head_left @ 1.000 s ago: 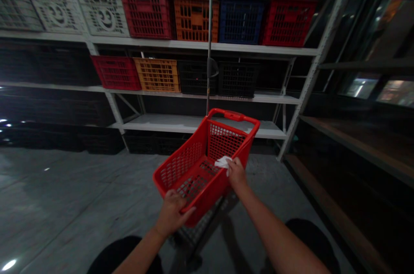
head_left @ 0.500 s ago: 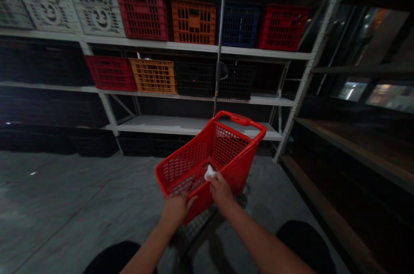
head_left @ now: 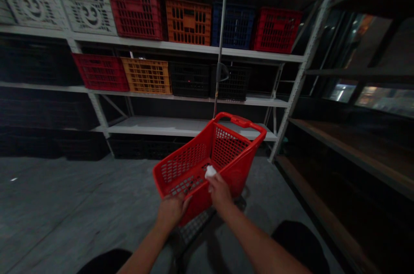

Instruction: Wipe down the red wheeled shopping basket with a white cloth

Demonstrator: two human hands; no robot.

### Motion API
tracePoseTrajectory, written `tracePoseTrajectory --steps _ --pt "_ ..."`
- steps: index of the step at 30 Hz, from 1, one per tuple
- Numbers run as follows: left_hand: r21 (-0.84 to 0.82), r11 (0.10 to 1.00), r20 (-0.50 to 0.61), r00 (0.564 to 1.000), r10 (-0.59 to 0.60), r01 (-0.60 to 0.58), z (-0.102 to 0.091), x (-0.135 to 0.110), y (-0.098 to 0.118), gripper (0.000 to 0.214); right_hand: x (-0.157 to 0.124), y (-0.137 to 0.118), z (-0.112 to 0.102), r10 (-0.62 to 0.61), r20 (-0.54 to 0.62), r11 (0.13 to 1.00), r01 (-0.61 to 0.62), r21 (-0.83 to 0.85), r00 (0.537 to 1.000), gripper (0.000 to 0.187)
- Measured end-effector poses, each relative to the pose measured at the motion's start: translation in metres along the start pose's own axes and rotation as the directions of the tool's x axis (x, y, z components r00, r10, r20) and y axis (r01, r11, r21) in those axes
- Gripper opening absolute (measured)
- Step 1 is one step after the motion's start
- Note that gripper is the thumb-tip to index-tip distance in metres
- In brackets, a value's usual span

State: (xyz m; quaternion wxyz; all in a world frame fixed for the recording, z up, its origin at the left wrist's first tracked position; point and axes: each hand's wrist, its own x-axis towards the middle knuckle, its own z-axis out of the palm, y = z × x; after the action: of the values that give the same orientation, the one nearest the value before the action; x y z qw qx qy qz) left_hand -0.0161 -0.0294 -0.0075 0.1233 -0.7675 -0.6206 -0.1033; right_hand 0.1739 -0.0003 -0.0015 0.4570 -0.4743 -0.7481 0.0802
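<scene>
Two hands are busy at a red mesh shopping basket (head_left: 183,163) — the left hand (head_left: 170,212) is curling over its near rim, the right hand (head_left: 220,191) is pinching a white cloth (head_left: 210,172) over the basket's interior, with crate-filled steel shelving (head_left: 181,126) standing beyond the basket.

Four red plastic crates (head_left: 134,12), two orange crates (head_left: 188,22), two black crates (head_left: 189,79), one blue crate (head_left: 233,24), at least two white crates (head_left: 87,9), one red shopping cart (head_left: 184,164), one white tissue (head_left: 210,172), one left hand (head_left: 171,211), one right hand (head_left: 220,192).
</scene>
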Motion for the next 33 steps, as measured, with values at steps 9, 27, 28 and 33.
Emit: tracePoseTrajectory --steps 9,27,28,33 --pt "-0.066 0.998 0.005 1.0 -0.009 0.009 0.002 0.002 -0.007 0.054 0.023 0.021 -0.03 0.072 0.01 0.99 -0.07 -0.124 0.997 0.031" --pt "-0.07 0.998 0.015 1.0 0.001 0.0 0.004 0.008 -0.013 0.058 0.078 0.108 -0.123 0.003 -0.273 0.922 -0.108 -0.371 0.962 0.024" --pt "-0.063 0.998 0.014 1.0 0.012 -0.011 0.005 0.008 -0.013 0.057 0.072 0.102 -0.113 -0.017 -0.233 0.932 -0.069 -0.356 0.972 0.023" --pt "-0.06 0.998 -0.011 1.0 0.01 -0.01 0.007 0.009 -0.014 0.057 0.035 0.052 -0.05 -0.08 -0.038 0.978 0.072 -0.193 0.996 0.023"
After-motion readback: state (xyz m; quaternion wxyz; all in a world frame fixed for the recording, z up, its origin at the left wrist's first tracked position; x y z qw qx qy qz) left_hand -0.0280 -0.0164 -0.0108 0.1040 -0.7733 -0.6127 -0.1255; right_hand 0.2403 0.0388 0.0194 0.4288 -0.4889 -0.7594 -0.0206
